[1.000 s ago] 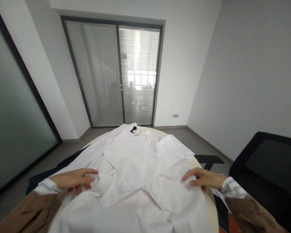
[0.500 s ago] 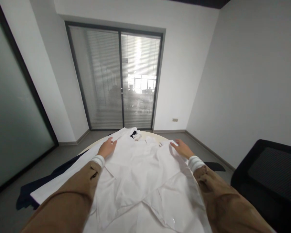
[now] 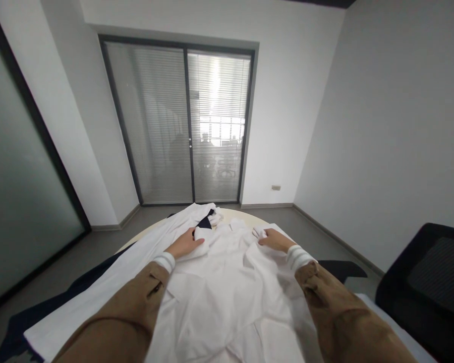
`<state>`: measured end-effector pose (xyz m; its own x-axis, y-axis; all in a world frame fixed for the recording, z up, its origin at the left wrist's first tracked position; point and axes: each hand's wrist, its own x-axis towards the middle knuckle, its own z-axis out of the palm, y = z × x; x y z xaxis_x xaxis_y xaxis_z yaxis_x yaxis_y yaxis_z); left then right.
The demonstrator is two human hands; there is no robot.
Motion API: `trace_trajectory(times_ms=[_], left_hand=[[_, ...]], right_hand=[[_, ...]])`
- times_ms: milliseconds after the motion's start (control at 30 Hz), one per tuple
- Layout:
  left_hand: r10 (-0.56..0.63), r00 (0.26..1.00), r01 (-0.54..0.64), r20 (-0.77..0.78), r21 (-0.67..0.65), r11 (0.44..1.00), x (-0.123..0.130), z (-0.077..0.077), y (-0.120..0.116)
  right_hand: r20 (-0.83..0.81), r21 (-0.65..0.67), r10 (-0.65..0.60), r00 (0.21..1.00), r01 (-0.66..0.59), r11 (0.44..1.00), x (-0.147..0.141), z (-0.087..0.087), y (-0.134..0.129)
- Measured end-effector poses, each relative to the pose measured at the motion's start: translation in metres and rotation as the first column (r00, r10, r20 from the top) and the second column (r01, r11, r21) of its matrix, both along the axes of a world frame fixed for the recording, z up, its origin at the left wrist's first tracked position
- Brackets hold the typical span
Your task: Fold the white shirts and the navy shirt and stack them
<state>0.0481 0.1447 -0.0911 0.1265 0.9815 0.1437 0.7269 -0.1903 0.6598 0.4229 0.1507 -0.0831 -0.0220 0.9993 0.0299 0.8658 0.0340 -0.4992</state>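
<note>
A creased white garment (image 3: 227,282) is spread over a round, pale table (image 3: 242,216) and reaches toward my body. My left hand (image 3: 185,243) pinches its far left part, with the cloth bunched at the fingertips. On the far right part, my right hand (image 3: 274,239) has its fingers closed on a fold of the same garment. Left of it lies another white cloth (image 3: 109,285), with dark navy fabric (image 3: 68,292) under it. A small dark piece (image 3: 205,222) shows between the white cloths, beyond my left hand.
A black mesh chair (image 3: 427,282) stands at the right, its armrest (image 3: 342,269) near my right sleeve. Beyond the table are a glass partition with blinds (image 3: 177,126) and a white wall. Frosted glass (image 3: 22,166) is at the left.
My hands have moved closer together and closed on the garment. Its far left part has been drawn inward, showing more of the dark piece. The view has shifted slightly.
</note>
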Motion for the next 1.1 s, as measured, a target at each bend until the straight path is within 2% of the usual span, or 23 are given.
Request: trace_trajectory(times_ms=[100, 167, 233, 300, 367, 433, 533, 600, 767, 833, 933, 1033, 1100], left_hand=[[-0.083, 0.996, 0.082, 0.019, 0.068, 0.994, 0.001, 0.000, 0.003], [-0.080, 0.995, 0.068, 0.059, 0.189, 0.980, -0.004, 0.005, 0.007], [0.011, 0.992, -0.052, 0.126, 0.326, 0.944, -0.013, 0.013, 0.014], [0.147, 0.972, -0.211, 0.184, 0.399, 0.892, -0.023, 0.017, 0.022], [0.245, 0.951, -0.302, 0.190, 0.387, 0.871, -0.031, 0.017, 0.029], [0.286, 0.944, -0.325, 0.162, 0.333, 0.885, -0.036, 0.013, 0.034], [0.240, 0.964, -0.262, 0.111, 0.257, 0.930, -0.035, 0.006, 0.035], [0.189, 0.978, -0.204, 0.083, 0.229, 0.952, -0.029, 0.007, 0.033], [0.133, 0.986, -0.119, -0.097, 0.131, 0.984, -0.001, 0.020, 0.026], [0.075, 0.984, -0.068, -0.159, 0.047, 0.997, 0.008, 0.022, 0.023], [-0.111, 0.983, 0.105, -0.143, -0.052, 0.993, 0.016, 0.020, 0.019], [-0.289, 0.952, 0.274, -0.102, -0.133, 0.952, 0.019, 0.017, 0.015], [-0.310, 0.947, 0.293, -0.084, -0.167, 0.941, 0.019, 0.017, 0.015]], right_hand=[[-0.010, 0.089, 0.008, 1.000, -0.007, 0.996, -0.006, 0.006, 0.006], [-0.021, 0.172, -0.029, 0.999, 0.032, 0.985, -0.004, 0.013, 0.013], [-0.045, 0.267, -0.093, 0.995, 0.102, 0.958, 0.001, 0.018, 0.021], [-0.090, 0.351, -0.167, 0.982, 0.188, 0.917, 0.006, 0.019, 0.029], [-0.123, 0.376, -0.221, 0.968, 0.251, 0.892, 0.010, 0.014, 0.035], [-0.116, 0.335, -0.231, 0.966, 0.257, 0.906, 0.011, 0.005, 0.040], [-0.093, 0.252, -0.192, 0.977, 0.210, 0.945, 0.010, -0.006, 0.043], [-0.095, 0.222, -0.183, 0.978, 0.200, 0.954, 0.008, -0.009, 0.045], [-0.129, 0.190, -0.219, 0.967, 0.241, 0.952, 0.006, 0.000, 0.046], [-0.116, 0.075, -0.152, 0.982, 0.161, 0.984, 0.005, 0.004, 0.043], [-0.097, -0.120, -0.022, 0.995, 0.011, 0.993, 0.000, 0.004, 0.038], [-0.116, -0.141, 0.058, 0.992, -0.074, 0.987, -0.006, 0.001, 0.033], [-0.148, -0.125, 0.122, 0.981, -0.141, 0.982, -0.009, -0.001, 0.031]])
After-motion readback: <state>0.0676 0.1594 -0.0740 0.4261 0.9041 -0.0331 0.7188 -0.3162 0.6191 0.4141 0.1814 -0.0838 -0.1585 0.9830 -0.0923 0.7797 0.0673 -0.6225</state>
